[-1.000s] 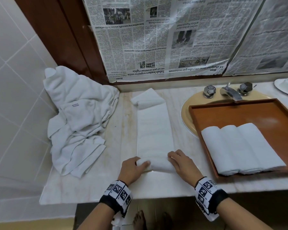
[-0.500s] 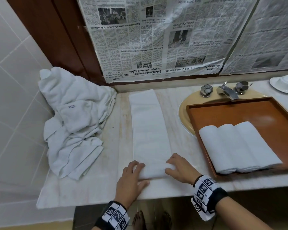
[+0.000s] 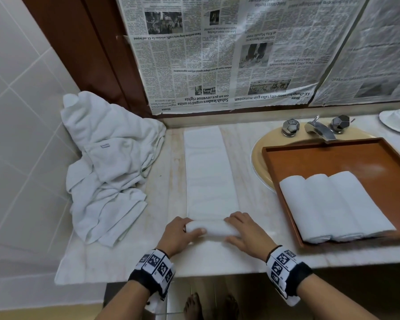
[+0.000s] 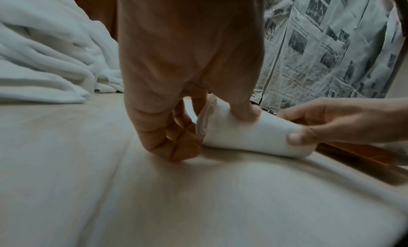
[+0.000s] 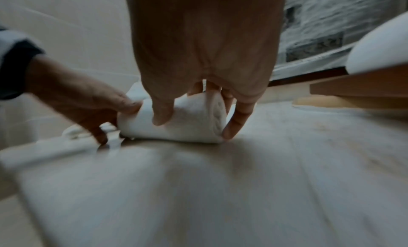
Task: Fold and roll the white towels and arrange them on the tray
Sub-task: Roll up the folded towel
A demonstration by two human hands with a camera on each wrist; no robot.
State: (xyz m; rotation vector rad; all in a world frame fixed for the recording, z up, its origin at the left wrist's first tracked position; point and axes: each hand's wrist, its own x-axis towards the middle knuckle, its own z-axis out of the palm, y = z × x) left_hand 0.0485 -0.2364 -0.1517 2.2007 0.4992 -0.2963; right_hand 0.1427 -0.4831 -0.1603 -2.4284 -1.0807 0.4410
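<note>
At the near edge of the bench (image 3: 217,262), a folded white towel (image 3: 211,172) lies as a long strip whose length runs straight away from the person toward the newspaper-covered wall (image 3: 229,54), and its near end is already wound into a short roll (image 3: 211,229). The roll's axis lies crosswise, left to right, so the unrolled strip stretches directly ahead of both hands. The left hand (image 3: 177,234) grips the roll's left end, thumb on top and fingers curled down beside the spiral end face, as the left wrist view shows; the right hand (image 3: 245,232) holds the right end likewise, thumb over the top and fingers wrapped round the far side. Both hands sit level with each other, neither nearer the free length, which suggests the coming move is an even push forward along the strip; unequal pressure would likely make the roll skew. To the right, partly over the sink (image 3: 261,158), stands the brown tray (image 3: 333,153) with three rolled towels (image 3: 333,204) lying side by side, touching. A heap of loose white towels (image 3: 106,167) waits at the left against the tiled wall.
</note>
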